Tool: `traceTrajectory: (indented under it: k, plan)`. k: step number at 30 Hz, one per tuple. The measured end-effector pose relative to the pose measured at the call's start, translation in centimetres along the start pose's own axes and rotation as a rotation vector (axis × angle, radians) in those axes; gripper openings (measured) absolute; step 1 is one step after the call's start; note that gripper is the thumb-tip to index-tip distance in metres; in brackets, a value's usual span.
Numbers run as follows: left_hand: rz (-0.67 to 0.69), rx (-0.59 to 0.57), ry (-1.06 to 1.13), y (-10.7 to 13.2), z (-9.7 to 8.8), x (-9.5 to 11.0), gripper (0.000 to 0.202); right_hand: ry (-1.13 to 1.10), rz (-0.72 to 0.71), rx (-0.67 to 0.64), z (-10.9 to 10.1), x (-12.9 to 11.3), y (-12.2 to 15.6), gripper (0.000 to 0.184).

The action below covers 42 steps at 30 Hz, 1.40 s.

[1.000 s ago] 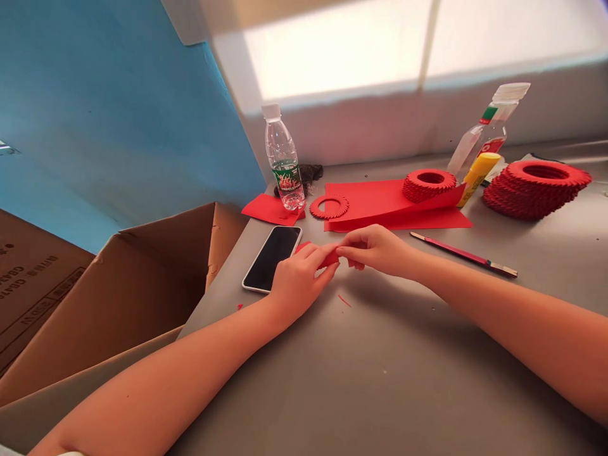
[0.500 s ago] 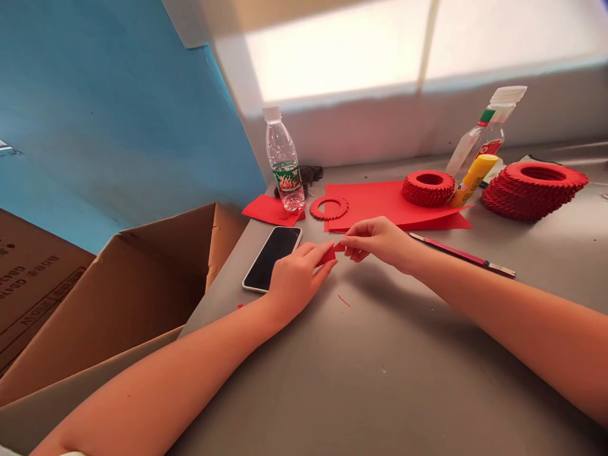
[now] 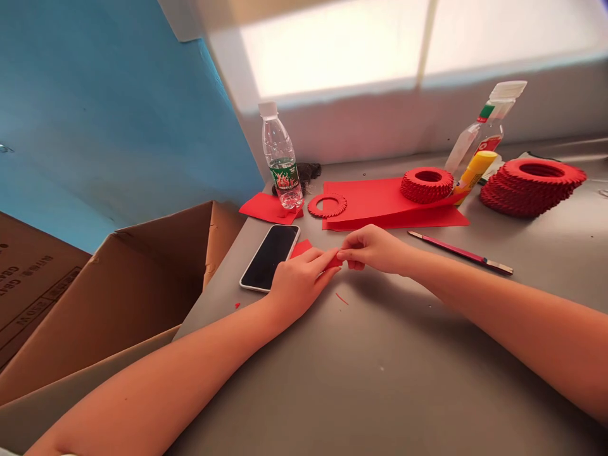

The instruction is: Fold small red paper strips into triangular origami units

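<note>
Both of my hands meet over the grey table (image 3: 380, 354) on a small piece of red paper (image 3: 304, 247). My left hand (image 3: 297, 282) pinches its near side with thumb and fingers. My right hand (image 3: 373, 249) is closed on its right end, fingers curled under. A black phone (image 3: 270, 256) lies face up just left of my left hand. A tiny red paper sliver (image 3: 341, 298) lies on the table below the hands.
Red paper sheets (image 3: 380, 204) lie behind the hands with a thin red ring (image 3: 327, 205), a thick folded ring (image 3: 426, 184) and a big ring stack (image 3: 531, 187). A water bottle (image 3: 281, 158), glue stick (image 3: 472, 174), clear bottle (image 3: 484, 130), craft knife (image 3: 460, 253) and open cardboard box (image 3: 128, 285) surround them.
My right hand dropped back down and closed against my left hand on the red piece, after lifting slightly half a second ago.
</note>
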<state>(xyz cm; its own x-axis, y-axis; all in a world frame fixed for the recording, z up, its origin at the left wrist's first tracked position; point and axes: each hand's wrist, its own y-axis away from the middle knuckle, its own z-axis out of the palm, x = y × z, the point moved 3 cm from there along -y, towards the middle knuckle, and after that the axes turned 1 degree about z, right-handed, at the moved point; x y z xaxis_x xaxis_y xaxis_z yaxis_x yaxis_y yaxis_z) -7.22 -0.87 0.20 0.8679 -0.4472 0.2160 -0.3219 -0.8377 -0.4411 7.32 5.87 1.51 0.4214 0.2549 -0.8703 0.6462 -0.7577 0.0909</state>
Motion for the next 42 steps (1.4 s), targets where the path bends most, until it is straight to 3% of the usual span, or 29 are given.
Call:
traceTrajectory:
  k: [10,13,16,19,24,30,34,38,40,42]
  plan:
    - [-0.022,-0.084,-0.001,-0.2,0.1,0.3,0.028,-0.07,0.047,-0.089,-0.2,0.9,-0.1,0.026]
    - [0.017,-0.115,-0.004,-0.2,0.2,0.7,0.026,-0.072,0.056,-0.028,-1.2,0.4,-0.9,0.033]
    - [0.154,-0.178,0.024,0.0,0.5,1.2,0.033,0.021,-0.014,0.1,-2.0,-0.3,-3.0,0.03]
    - [0.232,-0.182,0.05,0.2,0.7,1.4,0.039,0.381,-0.099,0.185,-1.9,-1.1,-6.4,0.022]
    - [0.228,-0.14,0.051,0.3,0.2,1.2,0.042,0.574,-0.17,0.256,-0.5,-1.7,-11.9,0.032]
    - [0.165,-0.008,0.038,0.0,-0.7,0.9,0.041,0.615,-0.205,0.212,0.9,-1.2,-14.7,0.01]
    - [-0.007,0.073,0.1,-0.4,-1.5,0.1,0.035,0.544,-0.201,0.273,0.3,-1.1,-12.8,0.013]
    - [-0.126,0.091,0.208,-0.7,-2.0,-0.4,0.032,0.388,-0.2,0.313,-1.4,-1.7,-7.7,0.022]
    - [-0.158,0.097,0.264,-0.8,-2.1,-0.5,0.031,0.018,-0.179,0.253,-2.0,-2.0,-4.6,0.028]
    - [-0.172,0.103,0.294,-0.7,-2.0,-0.5,0.03,-0.197,-0.178,0.212,-2.2,-2.5,-1.9,0.028]
